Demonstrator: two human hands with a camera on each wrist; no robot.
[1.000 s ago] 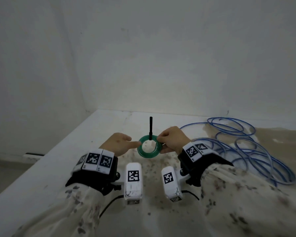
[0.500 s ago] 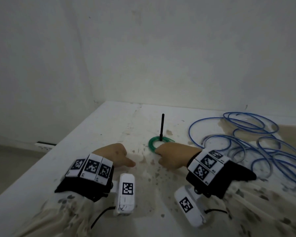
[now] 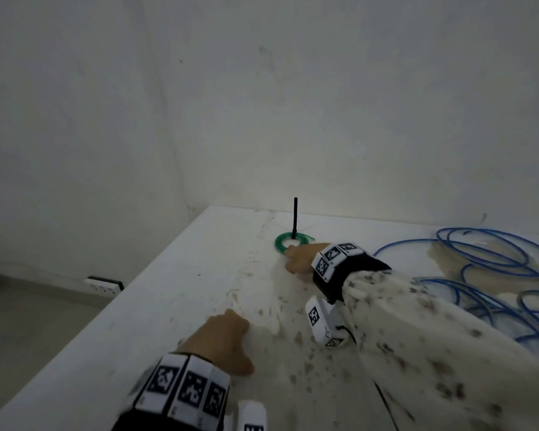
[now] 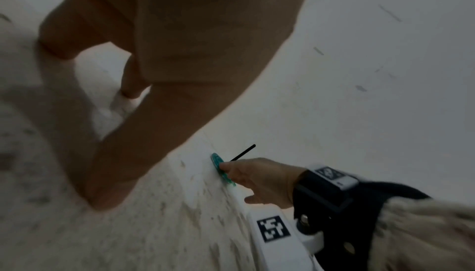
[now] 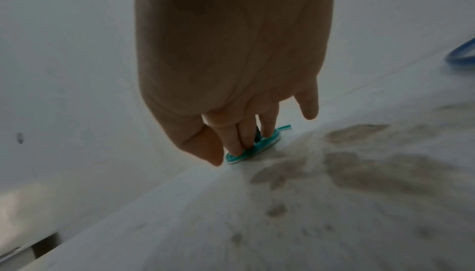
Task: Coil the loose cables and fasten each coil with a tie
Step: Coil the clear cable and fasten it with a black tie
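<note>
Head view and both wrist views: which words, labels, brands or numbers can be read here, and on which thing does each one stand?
No readable text in any view.
Wrist bands: only black-and-white square code patterns, no letters.
White camera block: the same kind of pattern; tiny marks beside it are too blurred to read.

**Three cameras, one small coil in all of them**

The head view looks forward and down from above the person's arms, wide enough to take in the white table (image 3: pixel 175 306), the wall corner and both hands. The left wrist view sits close behind the left hand (image 4: pixel 180 62) and faces across the table to the right hand (image 4: pixel 259 180). The right wrist view peers along the right hand (image 5: pixel 231 62) from very near, fingers (image 5: pixel 235 141) filling the middle. All three share the green coil (image 3: pixel 288 242) with its upright black tie (image 3: pixel 294 217) and the stained tabletop.
</note>
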